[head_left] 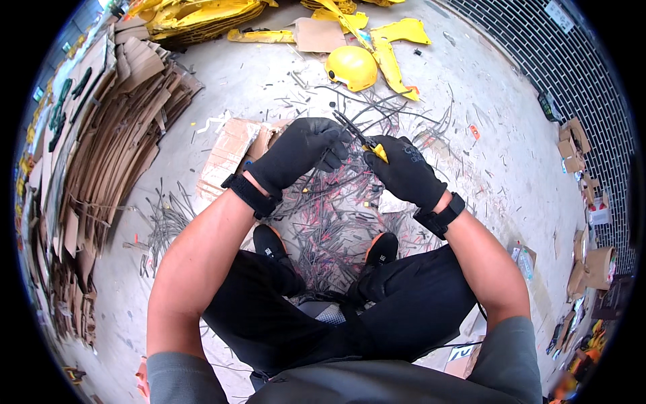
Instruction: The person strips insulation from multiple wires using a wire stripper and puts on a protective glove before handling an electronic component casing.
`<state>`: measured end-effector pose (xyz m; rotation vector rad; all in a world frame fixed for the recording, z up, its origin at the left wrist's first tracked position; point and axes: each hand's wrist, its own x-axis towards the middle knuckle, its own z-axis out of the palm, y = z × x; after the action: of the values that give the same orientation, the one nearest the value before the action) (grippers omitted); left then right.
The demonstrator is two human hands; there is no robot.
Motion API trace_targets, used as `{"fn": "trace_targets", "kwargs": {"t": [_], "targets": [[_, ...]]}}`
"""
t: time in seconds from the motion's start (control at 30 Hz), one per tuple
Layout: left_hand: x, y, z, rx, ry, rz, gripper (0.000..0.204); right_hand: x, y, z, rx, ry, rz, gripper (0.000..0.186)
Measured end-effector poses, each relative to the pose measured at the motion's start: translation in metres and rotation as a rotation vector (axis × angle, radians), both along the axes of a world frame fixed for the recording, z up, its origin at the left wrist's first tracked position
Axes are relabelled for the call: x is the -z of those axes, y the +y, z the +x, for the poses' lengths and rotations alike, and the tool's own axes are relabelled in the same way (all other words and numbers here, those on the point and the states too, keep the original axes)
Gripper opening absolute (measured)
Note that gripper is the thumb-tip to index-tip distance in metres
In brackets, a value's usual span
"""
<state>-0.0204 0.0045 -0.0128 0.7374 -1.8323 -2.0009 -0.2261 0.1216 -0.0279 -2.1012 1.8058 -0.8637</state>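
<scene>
Your right hand (pixel 408 174) grips pliers (pixel 375 149); your left hand (pixel 301 152) curls, hold unclear. Wire scraps (pixel 324 225) litter mid-frame, stacked cardboard (pixel 111 138) frame-left.

A yellow-and-black plier-like tool (pixel 378 151) is held aslant, nearside of the yellow helmet (pixel 350 68), dark end pointing left of it.

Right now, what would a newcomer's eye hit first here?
Likely the helmet-like yellow dome on the floor at top centre, beside other yellow parts. Then the black-gloved right hand gripping a yellow-handled tool above strewn cable scraps; at left, piled flattened cardboard.
</scene>
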Motion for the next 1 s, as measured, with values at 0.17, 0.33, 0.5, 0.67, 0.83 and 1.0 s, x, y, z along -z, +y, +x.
{"fn": "trace_targets", "kwargs": {"t": [0.17, 0.33, 0.5, 0.67, 0.83, 1.0], "targets": [[-0.001, 0.0, 0.0, 0.006, 0.02, 0.014, 0.029, -0.003, 0.001, 0.002, 0.012, -0.026, 0.045, 0.026], [-0.003, -0.001, 0.0, -0.01, 0.007, -0.017, 0.026, -0.002, 0.003, 0.004, 0.024, -0.106, 0.084, 0.025], [-0.004, 0.0, -0.001, -0.022, -0.016, -0.009, 0.024, -0.006, 0.003, 0.005, 0.008, -0.099, 0.161, 0.024], [-0.005, 0.0, 0.0, -0.022, -0.021, 0.005, 0.024, -0.012, 0.004, 0.006, 0.009, -0.154, 0.211, 0.022], [-0.007, 0.001, -0.001, -0.005, -0.04, -0.004, 0.024, -0.006, 0.004, 0.003, 0.022, -0.121, 0.209, 0.02], [-0.006, 0.001, 0.0, 0.002, 0.015, 0.029, 0.027, -0.01, 0.004, 0.006, 0.047, -0.136, 0.192, 0.019]]}}
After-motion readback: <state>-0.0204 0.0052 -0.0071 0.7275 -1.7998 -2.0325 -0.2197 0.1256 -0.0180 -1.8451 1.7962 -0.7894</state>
